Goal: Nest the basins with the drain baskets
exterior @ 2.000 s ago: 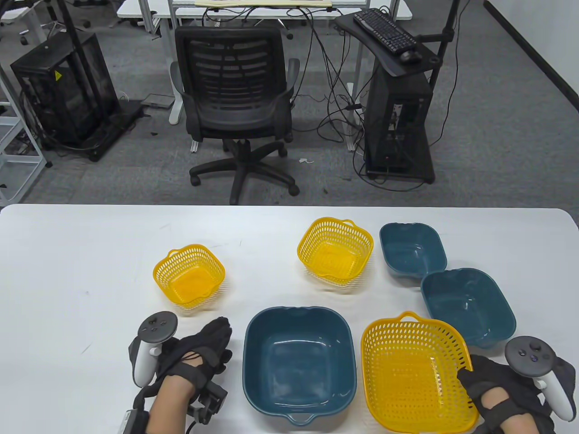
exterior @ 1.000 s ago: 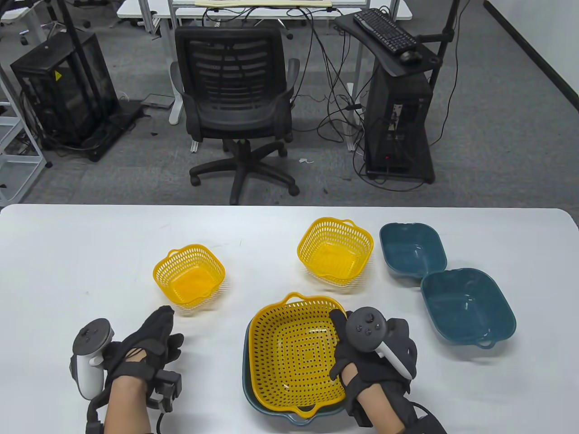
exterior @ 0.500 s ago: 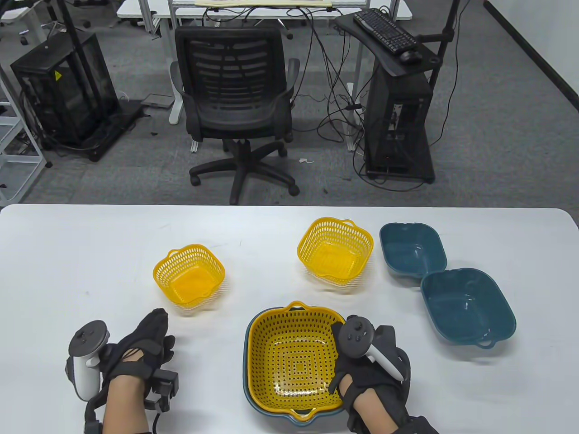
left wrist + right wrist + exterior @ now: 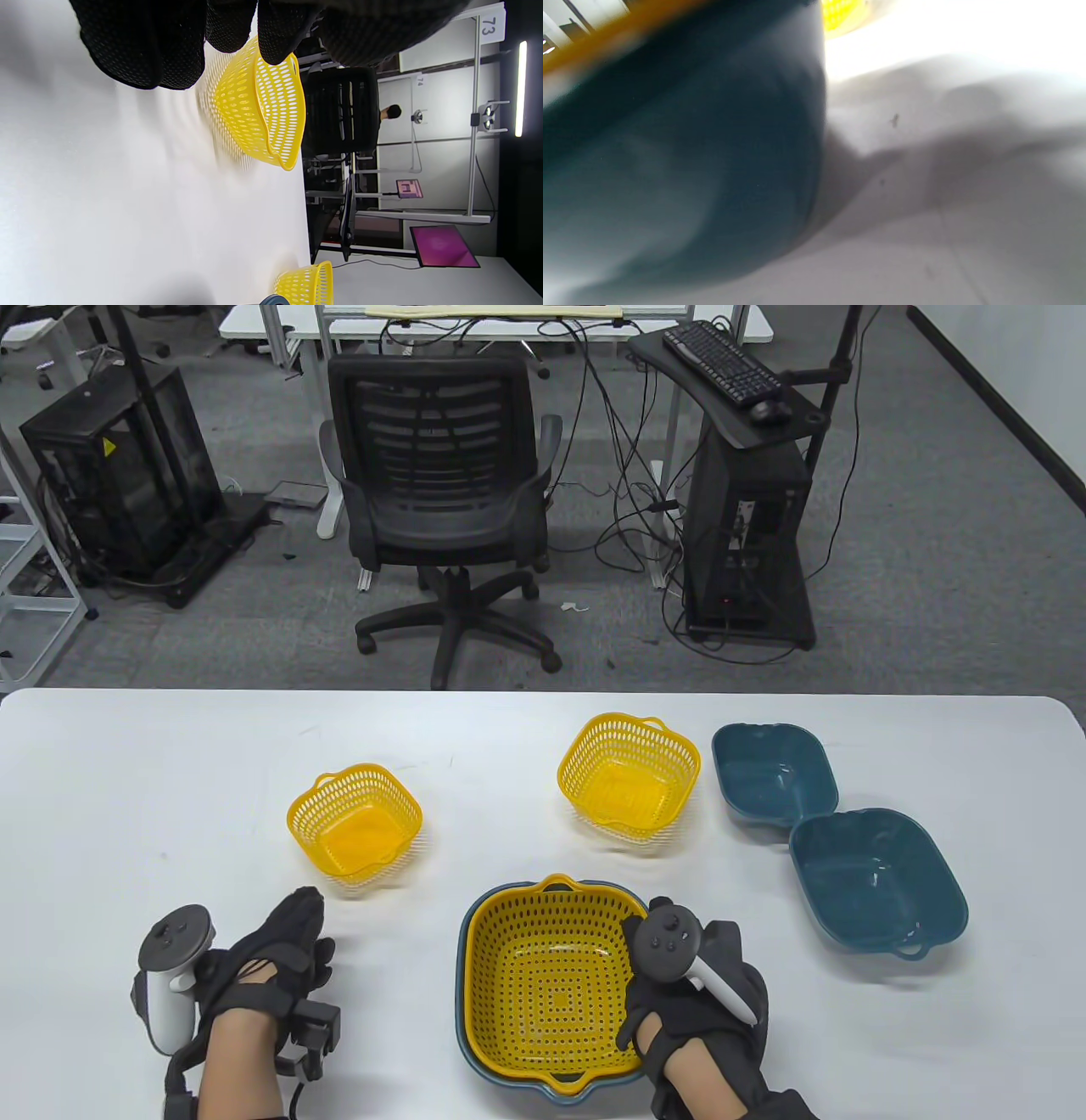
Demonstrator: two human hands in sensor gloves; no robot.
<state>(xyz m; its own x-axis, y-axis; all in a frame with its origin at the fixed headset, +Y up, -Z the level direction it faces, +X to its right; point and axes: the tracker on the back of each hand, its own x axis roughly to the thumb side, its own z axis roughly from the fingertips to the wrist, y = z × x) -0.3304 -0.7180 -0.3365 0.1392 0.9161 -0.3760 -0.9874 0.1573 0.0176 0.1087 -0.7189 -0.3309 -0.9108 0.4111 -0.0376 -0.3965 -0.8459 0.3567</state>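
Observation:
The large yellow drain basket [image 4: 551,976] sits nested inside the large teal basin [image 4: 463,984] at the table's front centre. My right hand [image 4: 679,984] grips the basket's right rim. The right wrist view shows the basin's teal wall [image 4: 683,169] close up, with the basket's yellow rim [image 4: 606,40] above it. My left hand [image 4: 271,963] rests on the table, fingers extended, empty, just below the small yellow basket [image 4: 355,821], which also shows in the left wrist view [image 4: 258,110]. A medium yellow basket [image 4: 629,776] and two empty teal basins [image 4: 772,772] [image 4: 878,878] stand at the right.
The white table [image 4: 127,797] has bare surface at the left and far right. An office chair [image 4: 441,500] and a computer stand [image 4: 747,500] are beyond the table's far edge.
My right hand carried the large yellow basket from the front right leftwards and lowered it into the large teal basin. My left hand moved left, away from the basin.

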